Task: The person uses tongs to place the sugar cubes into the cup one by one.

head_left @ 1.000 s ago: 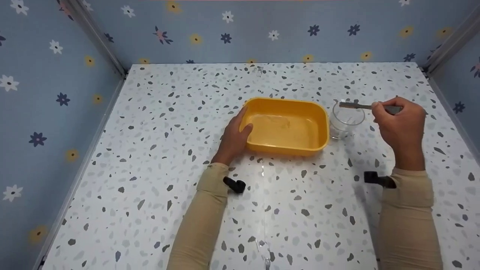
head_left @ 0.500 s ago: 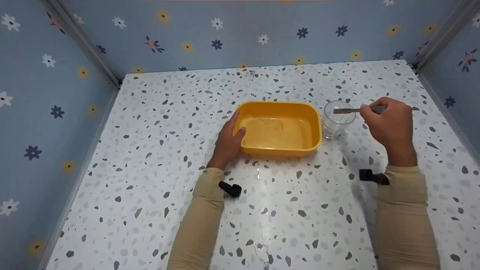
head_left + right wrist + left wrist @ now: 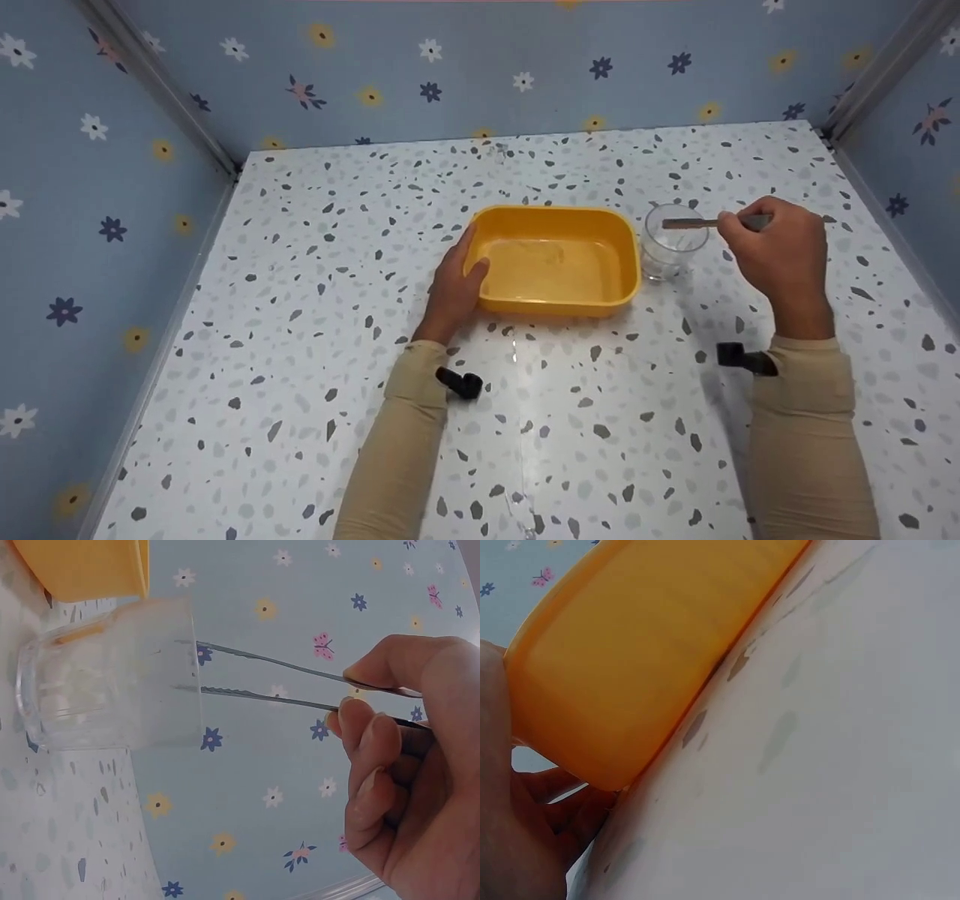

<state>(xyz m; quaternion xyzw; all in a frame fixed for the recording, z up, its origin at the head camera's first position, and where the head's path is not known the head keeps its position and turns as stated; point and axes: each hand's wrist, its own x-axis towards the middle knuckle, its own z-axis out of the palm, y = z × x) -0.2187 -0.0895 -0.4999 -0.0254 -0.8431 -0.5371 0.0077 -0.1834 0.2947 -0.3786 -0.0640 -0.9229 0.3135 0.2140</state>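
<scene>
A yellow plastic tub (image 3: 555, 306) sits on the speckled table. My left hand (image 3: 452, 292) grips its left end, the thumb over the rim and the fingers along the outside wall; the left wrist view has this hand (image 3: 525, 832) at the tub's corner. Right of the tub stands a clear drinking glass (image 3: 658, 266). My right hand (image 3: 784, 244) pinches metal tweezers (image 3: 694, 223) between thumb and fingers. In the right wrist view, the two prongs of the tweezers (image 3: 270, 697) are spread apart, their tips showing through the wall at the mouth of the glass (image 3: 112, 697).
The white terrazzo-patterned tabletop (image 3: 300, 375) ends at a blue flowered wall (image 3: 495, 45) at the back, with more panels on both sides. Black wrist mounts (image 3: 461, 382) sit at the sleeve cuffs.
The head view has shifted slightly. The tweezers' tips have come from near the far rim of the glass to over the middle of its mouth. My left hand keeps its hold on the tub.
</scene>
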